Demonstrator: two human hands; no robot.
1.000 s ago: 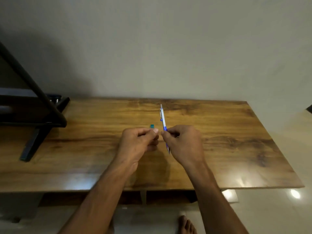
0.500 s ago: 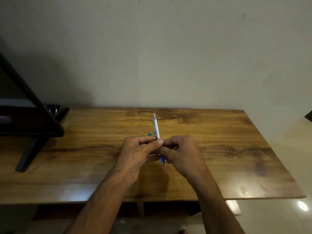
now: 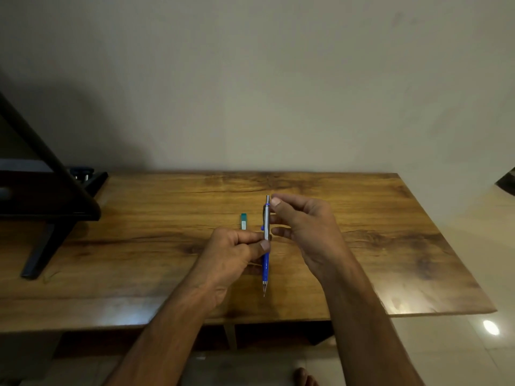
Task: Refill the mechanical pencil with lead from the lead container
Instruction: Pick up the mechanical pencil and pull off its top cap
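A mechanical pencil with a silver upper barrel and blue grip hangs upright above the wooden table, tip pointing toward me. My left hand pinches its middle between thumb and fingers. My right hand is beside the pencil's top end, thumb and forefinger close to the silver cap; whether they grip the cap I cannot tell. The small lead container, teal-capped with a white label, lies flat on the table just left of the pencil and behind my left hand.
A black stand with a slanted leg occupies the table's left end. A wall runs along the far edge. The table's near edge is below my forearms, with tiled floor and my foot beneath.
The pencil passed from my right hand to my left. My right hand slid up to the pencil's top end. The lead container, formerly mostly hidden, now shows.
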